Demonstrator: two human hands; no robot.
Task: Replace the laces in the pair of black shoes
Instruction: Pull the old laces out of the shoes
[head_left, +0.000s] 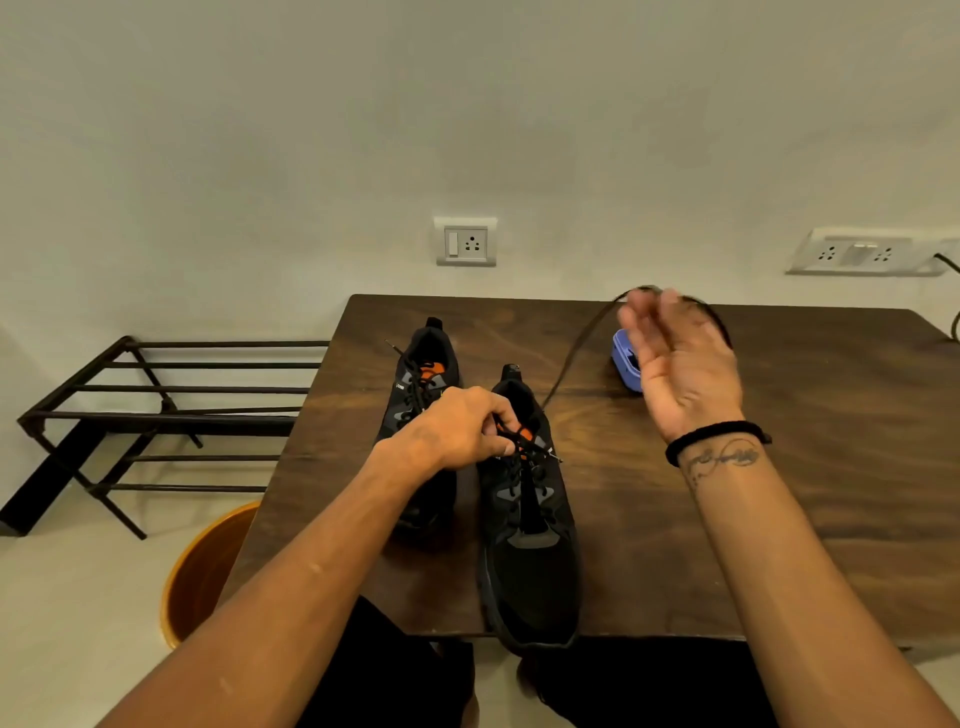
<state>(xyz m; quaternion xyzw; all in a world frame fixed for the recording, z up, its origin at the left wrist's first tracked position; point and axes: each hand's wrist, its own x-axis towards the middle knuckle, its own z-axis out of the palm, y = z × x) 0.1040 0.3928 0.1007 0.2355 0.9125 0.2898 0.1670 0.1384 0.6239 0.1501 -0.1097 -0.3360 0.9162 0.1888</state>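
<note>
Two black shoes with orange tongues stand side by side on a dark wooden table (779, 493). The near right shoe (530, 561) has its toe over the table's front edge; the left shoe (423, 374) sits farther back. My left hand (462, 428) grips the right shoe at its upper eyelets, fingers curled on the tongue and lacing. My right hand (680, 358) is raised above the table, blurred, and pulls a black lace (576, 353) that runs taut from the right shoe's top eyelets up over its fingers.
A small blue object (623, 364) lies on the table behind my right hand. A black metal shoe rack (156, 415) stands at the left, an orange bucket (197, 571) on the floor beside the table. Wall sockets (466, 242) sit above the table's far edge.
</note>
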